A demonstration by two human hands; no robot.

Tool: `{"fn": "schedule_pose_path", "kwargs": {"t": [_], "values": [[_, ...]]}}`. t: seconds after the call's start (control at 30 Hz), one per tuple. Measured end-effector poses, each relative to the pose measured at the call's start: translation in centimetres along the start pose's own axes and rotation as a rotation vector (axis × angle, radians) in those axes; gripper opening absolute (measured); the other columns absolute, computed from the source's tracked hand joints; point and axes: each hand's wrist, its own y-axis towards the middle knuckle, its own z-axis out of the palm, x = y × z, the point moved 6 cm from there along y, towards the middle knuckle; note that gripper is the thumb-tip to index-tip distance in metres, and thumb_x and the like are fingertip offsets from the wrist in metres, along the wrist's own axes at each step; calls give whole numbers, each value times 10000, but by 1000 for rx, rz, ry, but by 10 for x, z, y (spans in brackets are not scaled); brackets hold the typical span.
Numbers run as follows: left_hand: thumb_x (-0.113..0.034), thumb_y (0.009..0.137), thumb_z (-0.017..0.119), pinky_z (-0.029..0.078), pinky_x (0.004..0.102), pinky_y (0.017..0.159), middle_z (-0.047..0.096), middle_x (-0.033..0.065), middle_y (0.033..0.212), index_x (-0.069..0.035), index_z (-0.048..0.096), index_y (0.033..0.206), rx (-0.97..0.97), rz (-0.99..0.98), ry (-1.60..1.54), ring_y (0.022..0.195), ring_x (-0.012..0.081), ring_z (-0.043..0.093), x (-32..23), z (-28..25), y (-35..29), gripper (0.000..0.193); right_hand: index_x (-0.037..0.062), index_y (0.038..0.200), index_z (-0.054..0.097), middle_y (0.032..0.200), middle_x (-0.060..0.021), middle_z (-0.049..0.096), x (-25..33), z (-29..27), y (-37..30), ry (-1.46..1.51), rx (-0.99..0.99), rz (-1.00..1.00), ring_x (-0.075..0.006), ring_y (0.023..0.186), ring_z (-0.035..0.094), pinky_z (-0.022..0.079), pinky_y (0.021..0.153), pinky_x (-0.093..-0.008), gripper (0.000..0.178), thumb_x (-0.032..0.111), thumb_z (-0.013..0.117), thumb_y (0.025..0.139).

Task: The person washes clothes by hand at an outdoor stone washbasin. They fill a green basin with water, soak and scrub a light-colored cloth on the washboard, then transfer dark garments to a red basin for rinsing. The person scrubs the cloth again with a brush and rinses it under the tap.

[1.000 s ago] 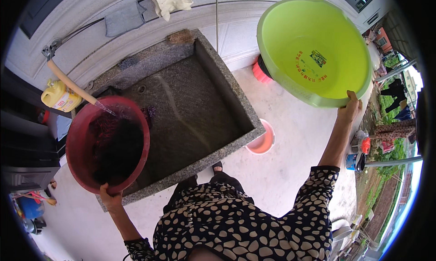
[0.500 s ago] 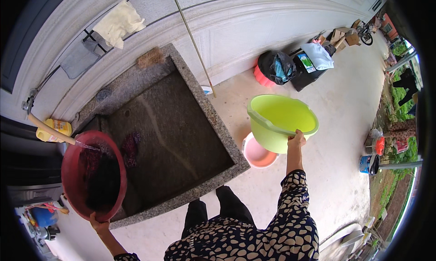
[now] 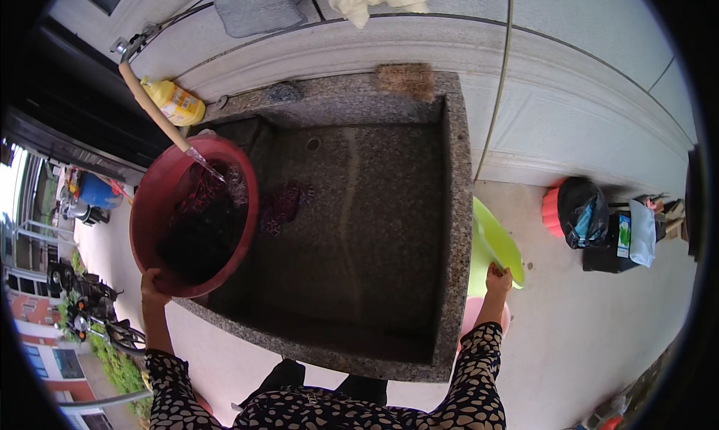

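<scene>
With the speckled stone sink (image 3: 397, 220) taken as the dial, a round, smooth red basin (image 3: 153, 213) is set at 9 o'clock, its rim gripped near its own 7 o'clock edge by the left hand (image 3: 154, 288). Soaked dark cloth (image 3: 198, 239) is heaped inside, and clear water is poured onto it from a tan tubular hose (image 3: 153, 110). Patterned purple cloth (image 3: 284, 208) is laid on the sink floor at the basin's 3 o'clock. Beyond the sink wall, toward 3 o'clock, the rim of a glossy lime-green basin (image 3: 498, 239) is clasped by the right hand (image 3: 499, 279). A rough, fibrous brown block (image 3: 405, 80) is placed on the ledge at 1 o'clock; a yellow jug (image 3: 177, 104) is seen at 10.
</scene>
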Motion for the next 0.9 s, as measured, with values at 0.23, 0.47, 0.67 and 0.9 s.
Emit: {"fn": "schedule_pose_path", "kwargs": {"t": [0.23,0.47,0.67,0.9], "values": [[-17,656,777,540,327,752,615,130,911,-5,561,1025,-251,-1340,-1369,841,218,626,28,66,-7,427,21,1009,508,994,-146,617,-28,-32,42,-508,410,260,-298,979,596,528,861,-400,233,236,528,921],[14,687,743,532,310,749,603,148,934,26,545,1028,-204,-671,-779,850,229,613,14,49,-15,395,137,1185,570,896,14,589,117,187,-221,-679,484,-681,-97,757,532,385,637,-253,324,253,590,884],[-97,805,525,510,441,870,622,121,1052,-34,540,1118,-154,-1396,-1548,973,293,604,9,106,-29,320,158,1217,594,1129,-61,481,-150,318,-378,-1718,1424,-463,-142,848,562,497,733,-277,359,116,615,861],[-85,777,496,484,472,938,608,145,1131,-1,499,1200,-201,-1501,-1694,1042,319,592,-45,76,9,431,292,1396,369,1479,-182,192,-459,224,-366,-2481,1553,-989,-513,1285,299,424,905,-612,683,285,695,795]]}}
